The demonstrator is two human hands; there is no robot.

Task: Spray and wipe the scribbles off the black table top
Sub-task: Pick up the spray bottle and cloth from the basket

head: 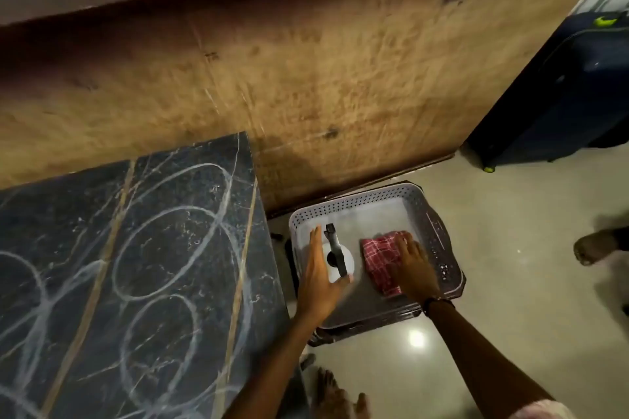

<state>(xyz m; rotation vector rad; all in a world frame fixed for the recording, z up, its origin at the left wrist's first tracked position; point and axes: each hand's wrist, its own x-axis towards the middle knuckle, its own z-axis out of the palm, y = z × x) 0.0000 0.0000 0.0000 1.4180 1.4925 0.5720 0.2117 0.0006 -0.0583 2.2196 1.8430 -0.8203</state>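
The black marble table top fills the lower left and carries several white chalk loops. To its right, on a low stand, sits a grey perforated basket. Inside it stands a white spray bottle with a black trigger head, seen from above. My left hand is open around the bottle's left side, fingers straight, not closed on it. A folded red and white checked cloth lies in the basket's right half. My right hand rests flat on the cloth, fingers spread.
A worn wooden board rises behind the table and basket. A dark blue suitcase stands at the right. Another person's foot shows at the right edge. My own feet are on the pale tiled floor below the basket.
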